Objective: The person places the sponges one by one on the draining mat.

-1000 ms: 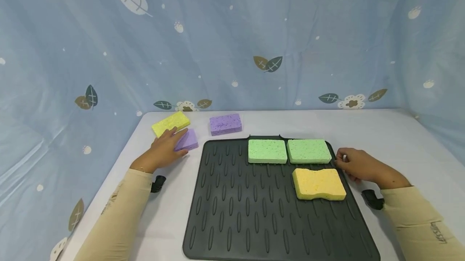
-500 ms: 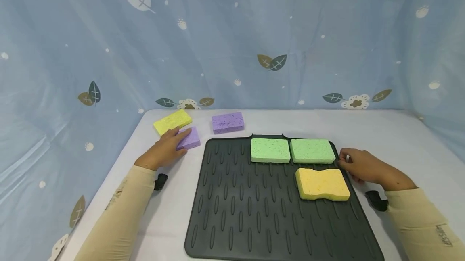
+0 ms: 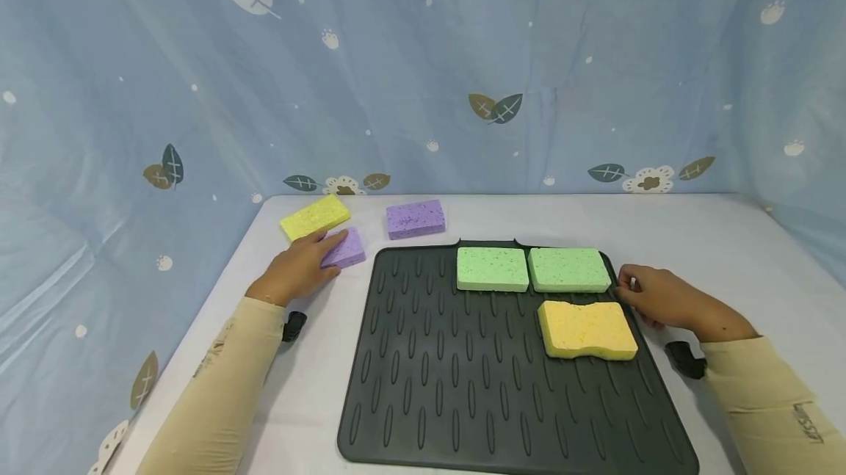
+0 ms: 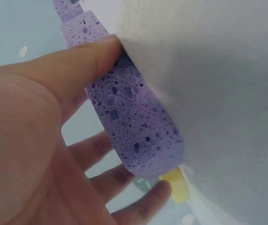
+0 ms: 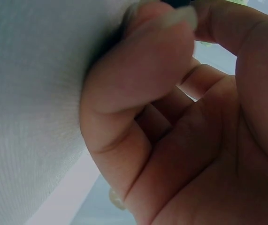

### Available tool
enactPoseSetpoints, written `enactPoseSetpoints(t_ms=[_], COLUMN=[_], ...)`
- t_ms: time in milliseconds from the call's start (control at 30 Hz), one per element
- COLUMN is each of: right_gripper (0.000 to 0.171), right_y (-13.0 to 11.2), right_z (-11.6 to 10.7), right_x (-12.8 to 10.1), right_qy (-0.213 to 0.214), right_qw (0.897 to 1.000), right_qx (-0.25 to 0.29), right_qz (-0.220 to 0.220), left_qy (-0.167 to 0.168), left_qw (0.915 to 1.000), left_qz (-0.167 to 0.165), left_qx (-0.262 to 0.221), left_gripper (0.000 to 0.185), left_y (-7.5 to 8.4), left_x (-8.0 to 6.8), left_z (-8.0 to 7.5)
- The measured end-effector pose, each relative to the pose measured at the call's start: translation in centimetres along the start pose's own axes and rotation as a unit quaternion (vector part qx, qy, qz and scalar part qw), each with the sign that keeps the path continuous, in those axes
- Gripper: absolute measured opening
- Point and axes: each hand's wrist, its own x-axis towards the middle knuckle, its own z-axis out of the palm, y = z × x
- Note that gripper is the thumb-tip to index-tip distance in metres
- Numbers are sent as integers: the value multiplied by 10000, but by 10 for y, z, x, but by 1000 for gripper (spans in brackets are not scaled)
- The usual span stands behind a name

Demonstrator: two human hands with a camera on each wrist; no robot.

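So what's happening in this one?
A person sits at a white table with a black ridged mat. Their left hand grips a purple sponge beside the mat; the right hand rests at the mat's right edge. Two green sponges and a yellow one lie on the mat.
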Motion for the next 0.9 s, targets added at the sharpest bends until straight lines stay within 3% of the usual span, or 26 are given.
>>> enactPoseSetpoints(t_ms=[200, 500, 900], right_gripper=[14, 14, 14], right_y=[1, 1, 1], right_z=[0, -2, -1], right_x=[0, 2, 3], right_qy=[-69, -50, -59], right_qw=[10000, 10000, 10000], right_qx=[-22, -74, -48], right_qz=[50, 21, -18], left_qy=[33, 451, 874], left_qw=[9997, 9985, 9938], left_qz=[-117, 6, 566], left_qx=[207, 301, 388], left_gripper=[76, 78, 77], left_y=[5, 15, 58], left_x=[0, -1, -21], left_z=[-3, -12, -19])
